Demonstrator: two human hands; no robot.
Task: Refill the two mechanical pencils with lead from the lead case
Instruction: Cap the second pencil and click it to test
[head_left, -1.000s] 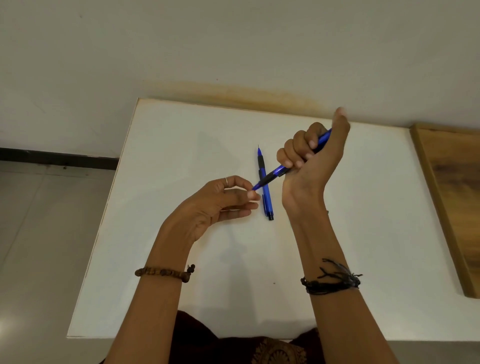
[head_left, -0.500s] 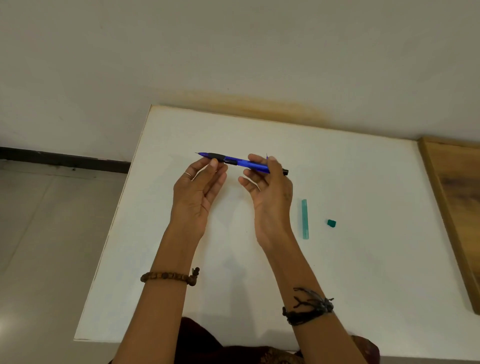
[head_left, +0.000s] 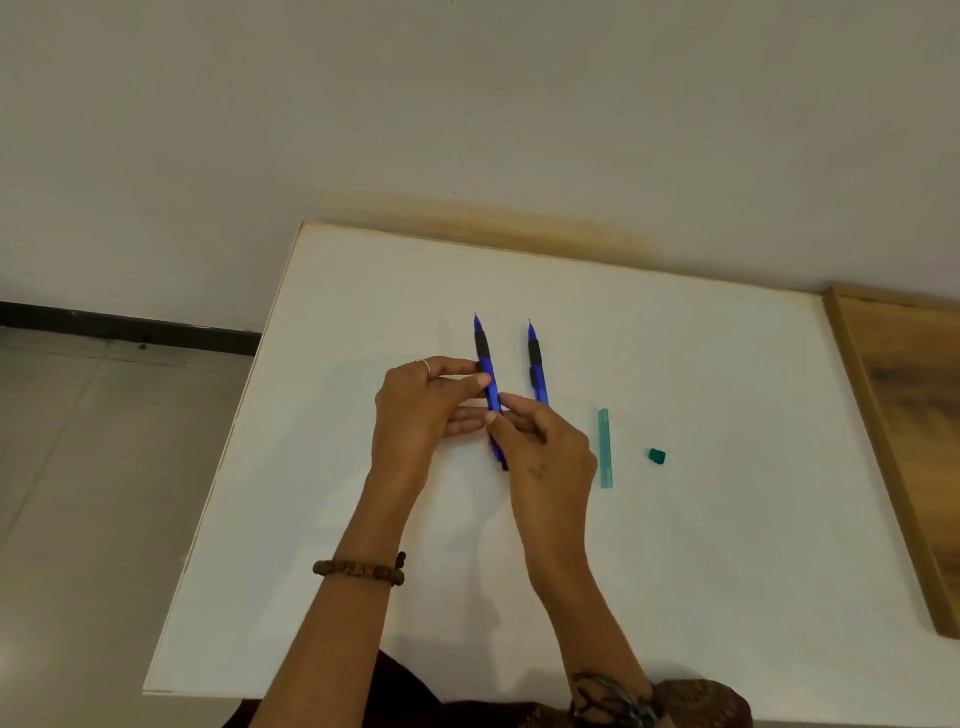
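Observation:
Two blue mechanical pencils with black grips lie parallel on the white table (head_left: 701, 571), tips pointing away from me. The left pencil (head_left: 483, 345) is pinched by my left hand (head_left: 421, 410) at its middle and by my right hand (head_left: 545, 452) lower on the barrel. The right pencil (head_left: 536, 364) lies free, its lower end hidden behind my right hand. A translucent teal lead case (head_left: 604, 448) lies to the right of my right hand, with its small dark-green cap (head_left: 657, 456) apart from it further right.
A wooden board (head_left: 914, 426) runs along the table's right side. The table's left edge drops to a grey tiled floor (head_left: 78, 493). A white wall stands behind the far edge.
The pencil held crosswise above the table has turned to point away from me and come down beside the other pencil. Both hands have lowered with it.

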